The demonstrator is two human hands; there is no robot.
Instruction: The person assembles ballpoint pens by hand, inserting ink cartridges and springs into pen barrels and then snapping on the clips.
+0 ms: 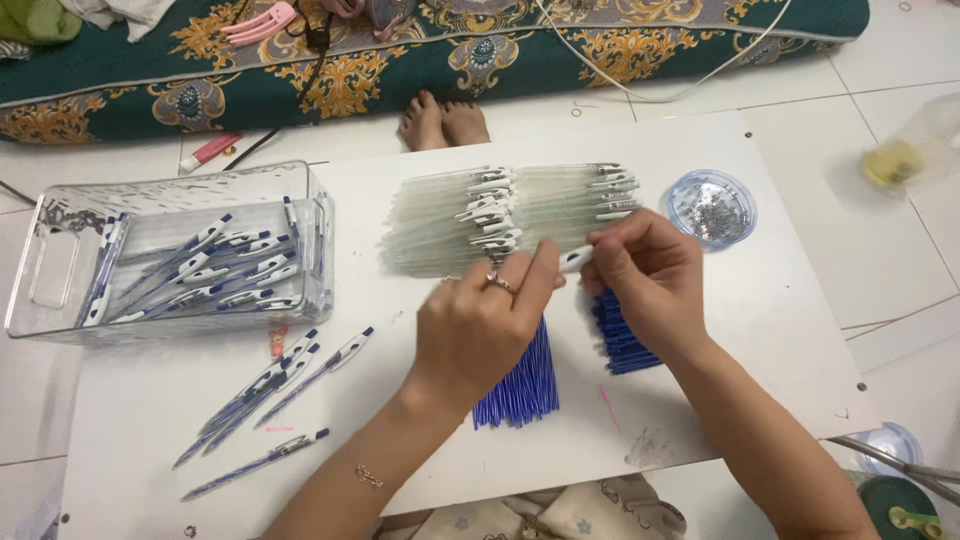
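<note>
Both hands meet over the middle of the low white tabletop [760, 300], working on one clear plastic pen with a white clip [575, 259]. The right hand [645, 280] pinches the pen's clip end between thumb and fingertips, while the left hand [485, 325], a ring on one finger, closes its fingers around the other end, so most of the barrel is hidden. Just beyond them lie two neat rows of empty clear pen barrels with white clips [510, 215]. Under the hands sit a bundle of thin blue ink refills [520, 385] and a smaller stack of dark blue pen parts [620, 345]. Left of that, a few finished blue-and-white pens [275, 385] lie loose, and a clear rectangular plastic bin [60, 270] holds more. A small round clear dish of tiny metal springs [710, 207] stands near the right hand.
</note>
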